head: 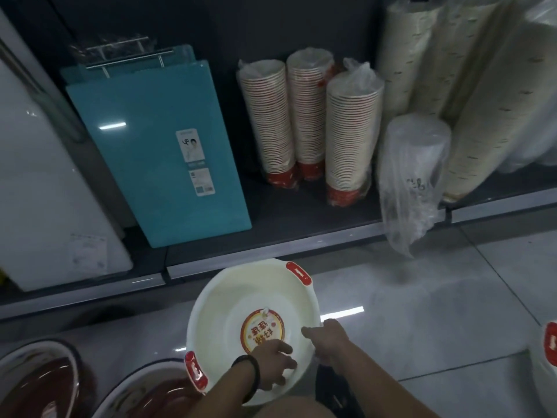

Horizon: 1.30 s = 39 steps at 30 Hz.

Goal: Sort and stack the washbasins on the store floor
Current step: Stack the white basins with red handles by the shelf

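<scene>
A white washbasin (241, 297) with two red handles and a round red-and-gold sticker on its bottom is held low over the floor, in front of the shelf. My right hand (327, 337) grips its right rim, thumb over the edge. My left hand (275, 365), with a dark band on the wrist, reaches inside the basin and its fingers rest on the inner wall beside the sticker. Two dark red basins with white rims (36, 384) (156, 396) lie at the bottom left. Another white basin with a red handle (545, 363) shows at the right edge.
A low dark shelf (271, 236) runs behind the basin. On it stand a teal board (156, 152), a white board (39, 191), wrapped stacks of paper cups (304, 122) and bagged white plates (413, 176). Grey floor tiles (422, 297) stretch to the right.
</scene>
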### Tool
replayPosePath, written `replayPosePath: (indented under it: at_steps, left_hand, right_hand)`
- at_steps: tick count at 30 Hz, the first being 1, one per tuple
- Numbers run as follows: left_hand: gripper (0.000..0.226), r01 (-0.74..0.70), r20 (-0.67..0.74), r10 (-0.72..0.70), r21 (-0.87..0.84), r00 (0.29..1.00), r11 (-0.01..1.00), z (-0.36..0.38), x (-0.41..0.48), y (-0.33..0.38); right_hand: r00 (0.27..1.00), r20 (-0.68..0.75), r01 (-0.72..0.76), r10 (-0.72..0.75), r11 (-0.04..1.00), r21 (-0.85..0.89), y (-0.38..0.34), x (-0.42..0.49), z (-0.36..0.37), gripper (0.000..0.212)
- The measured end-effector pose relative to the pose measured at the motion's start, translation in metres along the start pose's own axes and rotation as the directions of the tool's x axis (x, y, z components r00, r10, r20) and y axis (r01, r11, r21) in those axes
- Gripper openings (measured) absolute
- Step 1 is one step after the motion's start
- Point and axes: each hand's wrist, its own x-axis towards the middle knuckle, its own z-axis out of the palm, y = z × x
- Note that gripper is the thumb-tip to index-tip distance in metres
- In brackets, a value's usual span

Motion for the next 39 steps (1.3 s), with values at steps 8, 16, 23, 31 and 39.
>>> replayPosePath:
  at_steps: [8,16,23,31,39]
  left_hand:
    - [0.015,-0.163,-0.389,0.111,-0.103,0.914,0.981,-0.012,-0.008,-0.014]
    - [0.083,0.176,-0.715,-0.348,-0.305,0.607,0.936,-0.032,-0.041,-0.019]
    - [0.023,-0.299,-0.349,0.077,-0.646,0.934,0.703,0.010,-0.090,0.075]
    - [0.042,-0.447,-0.156,0.431,-0.503,0.889,0.740,0.110,-0.145,0.242]
    - [0.030,-0.593,-0.059,0.590,-0.072,0.806,0.802,0.196,-0.176,0.381]
  right_hand:
    - [0.996,-0.056,0.073,-0.067,0.991,0.108,0.002,-0.013,-0.010,0.016]
    - [0.985,-0.075,0.168,-0.153,0.948,0.271,0.004,-0.069,-0.092,0.021]
    - [0.942,-0.240,0.320,-0.237,0.850,0.418,0.008,-0.142,-0.216,0.027]
    - [0.863,-0.493,0.402,-0.108,0.737,0.543,0.078,-0.214,-0.365,0.026]
    - [0.807,-0.589,0.445,0.041,0.614,0.652,0.146,-0.281,-0.492,0.026]
